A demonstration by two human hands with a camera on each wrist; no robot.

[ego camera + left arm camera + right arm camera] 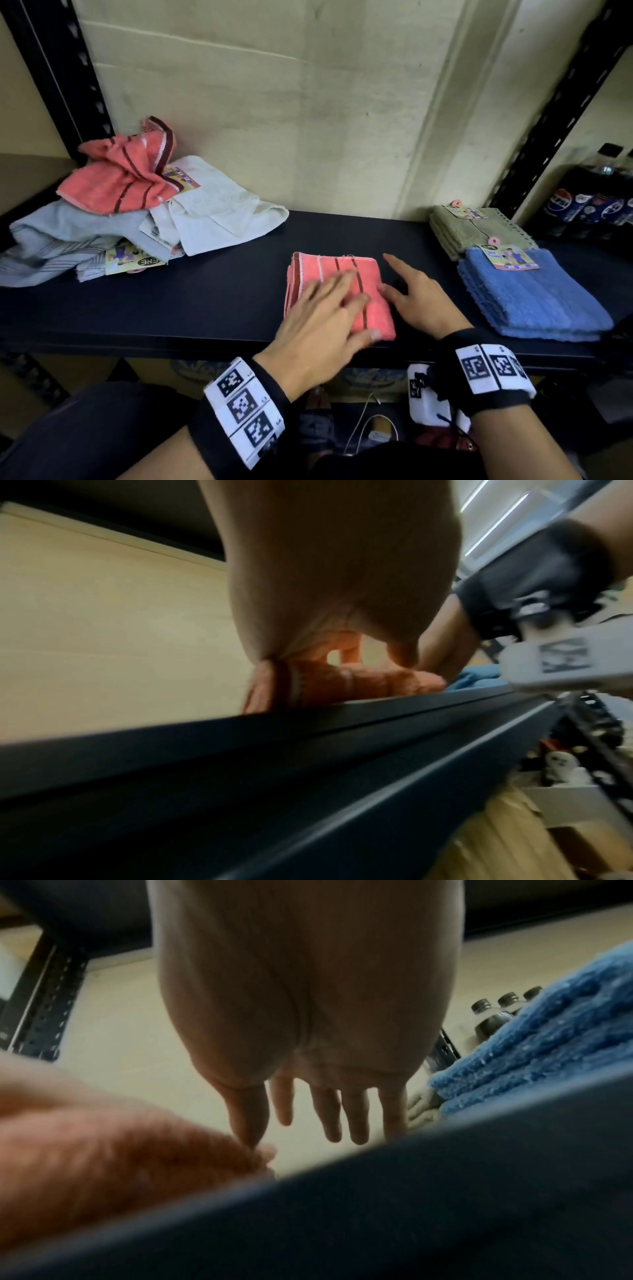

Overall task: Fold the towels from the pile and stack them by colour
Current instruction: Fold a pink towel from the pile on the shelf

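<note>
A coral folded towel (342, 294) with dark red and white stripes is being shown on the black shelf (171, 308). At ten o'clock, coral, white and pale blue striped cloths are being seen in the pile (137, 212); at three o'clock, blue towels (534, 301) and olive towels (466, 229).

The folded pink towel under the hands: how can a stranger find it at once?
On the dark shelf, look at the middle front, between the loose pile and the blue stack. The folded pink towel lies there alone, flat and square with dark red stripes, unlike the crumpled pink towel atop the pile.
</note>
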